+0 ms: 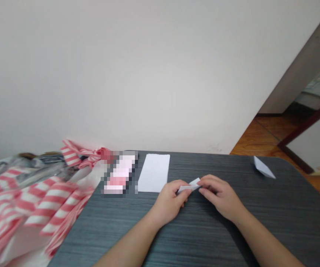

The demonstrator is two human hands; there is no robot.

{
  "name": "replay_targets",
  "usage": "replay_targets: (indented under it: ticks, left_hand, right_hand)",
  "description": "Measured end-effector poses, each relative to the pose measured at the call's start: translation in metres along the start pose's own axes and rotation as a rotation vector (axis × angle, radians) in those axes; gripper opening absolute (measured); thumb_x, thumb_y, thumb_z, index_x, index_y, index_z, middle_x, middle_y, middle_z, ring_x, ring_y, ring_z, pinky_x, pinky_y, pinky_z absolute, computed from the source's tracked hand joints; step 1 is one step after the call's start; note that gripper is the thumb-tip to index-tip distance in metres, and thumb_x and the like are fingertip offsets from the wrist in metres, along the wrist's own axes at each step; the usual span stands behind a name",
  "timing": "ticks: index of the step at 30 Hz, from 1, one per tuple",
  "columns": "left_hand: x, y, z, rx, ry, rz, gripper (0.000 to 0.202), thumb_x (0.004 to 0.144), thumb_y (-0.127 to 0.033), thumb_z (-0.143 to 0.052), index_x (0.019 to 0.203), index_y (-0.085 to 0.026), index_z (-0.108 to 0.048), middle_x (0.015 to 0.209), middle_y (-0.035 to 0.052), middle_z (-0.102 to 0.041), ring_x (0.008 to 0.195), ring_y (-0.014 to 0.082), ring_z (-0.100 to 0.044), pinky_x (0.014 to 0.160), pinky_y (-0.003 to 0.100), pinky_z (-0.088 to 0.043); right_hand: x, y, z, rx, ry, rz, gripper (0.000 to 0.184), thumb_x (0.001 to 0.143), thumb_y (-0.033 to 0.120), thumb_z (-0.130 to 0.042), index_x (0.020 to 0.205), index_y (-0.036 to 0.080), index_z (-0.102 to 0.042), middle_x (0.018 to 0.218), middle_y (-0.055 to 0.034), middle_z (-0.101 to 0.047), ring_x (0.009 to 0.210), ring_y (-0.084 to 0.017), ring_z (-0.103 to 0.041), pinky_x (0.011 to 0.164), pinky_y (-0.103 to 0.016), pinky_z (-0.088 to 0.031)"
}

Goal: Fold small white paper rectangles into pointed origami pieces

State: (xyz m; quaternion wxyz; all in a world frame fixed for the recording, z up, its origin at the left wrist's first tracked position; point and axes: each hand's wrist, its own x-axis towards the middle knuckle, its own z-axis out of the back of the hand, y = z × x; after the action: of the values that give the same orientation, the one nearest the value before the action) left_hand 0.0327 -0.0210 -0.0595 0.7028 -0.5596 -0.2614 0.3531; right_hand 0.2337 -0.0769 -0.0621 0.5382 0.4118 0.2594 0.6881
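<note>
A small piece of folded white paper (189, 187) is held between my two hands, just above the dark table. My left hand (172, 198) pinches its left end between thumb and fingers. At the right end, the fingertips and thumb of my right hand (221, 194) grip the paper's edge. Part of the paper is hidden behind my fingers. Beyond my left hand lies white paper (154, 172), flat on the tabletop; whether it is one sheet or a stack I cannot tell.
The dark wood-grain table (199, 237) stands against a pale wall. Another folded white paper (263, 168) rests at its far right. A blurred-out pinkish rectangle (121, 172) lies at the left edge. Red-and-white striped cloth (43, 200) is heaped left of the table.
</note>
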Motion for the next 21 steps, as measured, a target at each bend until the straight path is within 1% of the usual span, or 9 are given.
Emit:
replay_targets:
  ticks: [2, 4, 6, 9, 11, 15, 19, 21]
  left_hand:
    - [-0.0001, -0.0010, 0.0008, 0.041, -0.002, -0.046, 0.026, 0.089, -0.035, -0.052, 0.083, -0.016, -0.067, 0.074, 0.0011, -0.059, 0.058, 0.0105, -0.052, 0.054, 0.021, -0.041]
    - [-0.0001, -0.0021, 0.0013, 0.056, 0.006, -0.074, 0.025, 0.089, -0.033, -0.052, 0.084, -0.016, -0.069, 0.079, 0.0023, -0.060, 0.060, 0.0108, -0.053, 0.055, 0.021, -0.042]
    - [-0.0001, -0.0027, 0.0012, 0.052, 0.017, -0.088, 0.026, 0.090, -0.031, -0.050, 0.086, -0.017, -0.071, 0.084, 0.0036, -0.061, 0.064, 0.0115, -0.054, 0.057, 0.021, -0.043]
    - [-0.0001, -0.0022, 0.0005, 0.048, 0.029, -0.098, 0.026, 0.091, -0.029, -0.050, 0.090, -0.018, -0.073, 0.090, 0.0049, -0.063, 0.068, 0.0122, -0.055, 0.060, 0.021, -0.044]
    - [-0.0001, -0.0013, 0.0003, 0.041, 0.037, -0.093, 0.026, 0.091, -0.028, -0.050, 0.093, -0.019, -0.074, 0.093, 0.0053, -0.063, 0.067, 0.0118, -0.054, 0.060, 0.021, -0.045]
    - [-0.0002, -0.0014, 0.0002, 0.029, 0.043, -0.087, 0.027, 0.091, -0.029, -0.049, 0.095, -0.019, -0.074, 0.095, 0.0059, -0.063, 0.066, 0.0117, -0.054, 0.059, 0.022, -0.045]
    - [-0.0006, -0.0041, 0.0003, 0.041, 0.039, -0.092, 0.028, 0.091, -0.030, -0.049, 0.093, -0.019, -0.074, 0.093, 0.0058, -0.063, 0.066, 0.0122, -0.054, 0.060, 0.022, -0.045]
    - [-0.0007, -0.0054, 0.0006, 0.064, 0.031, -0.105, 0.027, 0.091, -0.029, -0.049, 0.089, -0.019, -0.074, 0.090, 0.0052, -0.064, 0.068, 0.0129, -0.055, 0.063, 0.022, -0.045]
  right_hand:
    - [0.0007, 0.0010, -0.0005, 0.007, 0.016, -0.023, 0.014, 0.087, 0.025, -0.059, 0.094, 0.022, -0.070, 0.095, -0.0066, -0.067, 0.070, -0.016, -0.061, 0.058, -0.026, -0.048]
    - [0.0019, 0.0018, -0.0008, 0.004, 0.023, -0.028, 0.012, 0.088, 0.025, -0.059, 0.091, 0.022, -0.069, 0.092, -0.0059, -0.066, 0.070, -0.016, -0.060, 0.059, -0.026, -0.046]
    - [0.0033, 0.0026, -0.0010, 0.001, 0.022, -0.025, 0.011, 0.088, 0.024, -0.058, 0.086, 0.021, -0.069, 0.089, -0.0051, -0.065, 0.074, -0.017, -0.060, 0.064, -0.027, -0.047]
    - [0.0048, 0.0040, -0.0015, 0.005, 0.018, -0.023, 0.015, 0.090, 0.022, -0.056, 0.078, 0.020, -0.067, 0.084, -0.0041, -0.064, 0.079, -0.018, -0.061, 0.072, -0.029, -0.046]
    - [0.0051, 0.0049, -0.0020, 0.006, 0.014, -0.027, 0.018, 0.090, 0.022, -0.055, 0.076, 0.020, -0.065, 0.082, -0.0037, -0.064, 0.079, -0.018, -0.060, 0.074, -0.029, -0.046]
    - [0.0045, 0.0051, -0.0029, 0.004, -0.016, -0.020, 0.018, 0.090, 0.023, -0.055, 0.076, 0.020, -0.065, 0.085, -0.0042, -0.064, 0.080, -0.018, -0.061, 0.074, -0.029, -0.046]
    - [0.0042, 0.0045, -0.0030, -0.004, -0.033, -0.009, 0.017, 0.090, 0.025, -0.055, 0.077, 0.021, -0.066, 0.090, -0.0056, -0.065, 0.084, -0.020, -0.061, 0.076, -0.030, -0.048]
    - [0.0042, 0.0049, -0.0030, -0.013, -0.035, -0.009, 0.018, 0.091, 0.024, -0.054, 0.076, 0.021, -0.065, 0.090, -0.0056, -0.065, 0.084, -0.020, -0.061, 0.076, -0.030, -0.048]
